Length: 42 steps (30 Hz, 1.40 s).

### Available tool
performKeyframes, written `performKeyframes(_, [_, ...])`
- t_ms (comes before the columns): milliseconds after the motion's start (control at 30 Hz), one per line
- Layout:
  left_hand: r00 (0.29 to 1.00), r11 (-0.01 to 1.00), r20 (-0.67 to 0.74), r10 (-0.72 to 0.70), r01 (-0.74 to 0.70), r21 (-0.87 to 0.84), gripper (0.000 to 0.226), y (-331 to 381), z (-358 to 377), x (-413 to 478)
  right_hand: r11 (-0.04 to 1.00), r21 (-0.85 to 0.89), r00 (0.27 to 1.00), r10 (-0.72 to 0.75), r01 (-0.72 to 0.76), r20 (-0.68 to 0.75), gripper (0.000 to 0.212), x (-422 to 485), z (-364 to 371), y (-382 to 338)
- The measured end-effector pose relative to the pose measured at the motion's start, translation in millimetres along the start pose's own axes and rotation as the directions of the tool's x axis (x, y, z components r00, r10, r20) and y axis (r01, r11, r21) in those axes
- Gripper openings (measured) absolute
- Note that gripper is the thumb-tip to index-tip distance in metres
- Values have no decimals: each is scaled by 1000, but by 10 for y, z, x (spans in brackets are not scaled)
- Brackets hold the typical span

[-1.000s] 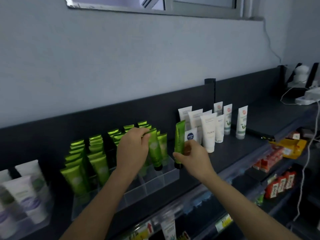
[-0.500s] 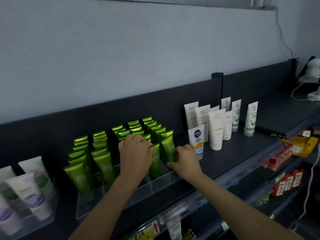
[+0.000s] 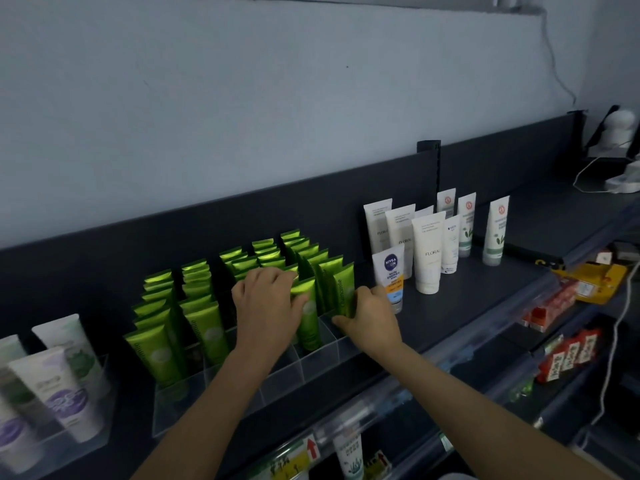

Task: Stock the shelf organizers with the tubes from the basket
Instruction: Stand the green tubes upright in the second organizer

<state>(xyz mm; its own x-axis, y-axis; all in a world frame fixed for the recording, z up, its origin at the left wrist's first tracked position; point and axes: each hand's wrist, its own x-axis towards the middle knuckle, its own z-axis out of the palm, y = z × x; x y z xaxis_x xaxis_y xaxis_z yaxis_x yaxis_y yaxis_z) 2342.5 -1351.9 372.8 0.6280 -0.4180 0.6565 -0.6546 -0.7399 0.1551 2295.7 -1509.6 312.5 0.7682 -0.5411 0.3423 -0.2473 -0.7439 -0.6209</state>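
My right hand (image 3: pixel 372 318), just right of the frame's centre, pinches the low end of a green Chamomile tube (image 3: pixel 344 289); thumb and fingers are closed round its lower body. The tube stands nearly upright, long axis vertical with a slight lean, crimped end up, cap end hidden behind my knuckles, in the rightmost lane of the clear acrylic organizer (image 3: pixel 311 362). My left hand (image 3: pixel 268 303), at centre frame, curls over the next lane's front green tube (image 3: pixel 306 317), fingers bent against its top; whether they grip or only steady it I cannot tell. The empty front cells lie below and toward me, so I judge the seating move is straight down, right hand nearer.
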Motion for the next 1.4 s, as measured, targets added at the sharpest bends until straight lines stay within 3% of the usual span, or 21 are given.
performKeyframes(167, [998, 999, -37, 46, -47, -25, 43, 64, -79, -6, 999, 40, 1000, 12, -13, 15, 54, -33, -106, 0])
performKeyframes(300, [984, 979, -57, 169, -175, -108, 41, 210, -103, -71, 997, 80, 1000, 10, -11, 17, 71, -181, -282, 89])
performKeyframes(367, [971, 955, -38, 235, -238, -176, 40, 327, -88, -147, 995, 96, 1000, 15, -14, -5, 69, -322, -405, 205])
performKeyframes(600, [856, 809, 162, 491, -379, -450, 39, 882, 344, -752, 992, 60, 993, 111, -108, -48, 49, -1033, -783, 963])
performKeyframes(833, [688, 778, 436, 579, -306, -549, 46, 1482, 1082, -1305, 942, -84, 944, 328, -324, 39, 35, -1768, -944, 1871])
performKeyframes(1033, [478, 775, 626, 617, -231, -588, 37, 1852, 1664, -1918, 839, -288, 762, 541, -461, 356, 15, -2504, -944, 2760])
performKeyframes(1300, [272, 841, 797, 540, -121, -528, 34, 1970, 2287, -2685, 693, -525, 487, 721, -494, 493, 32, -3169, -528, 3673])
performKeyframes(1400, [189, 850, 829, 526, -117, -513, 33, 1996, 2463, -2916, 699, -574, 441, 715, -426, 543, 34, -3267, -314, 3898])
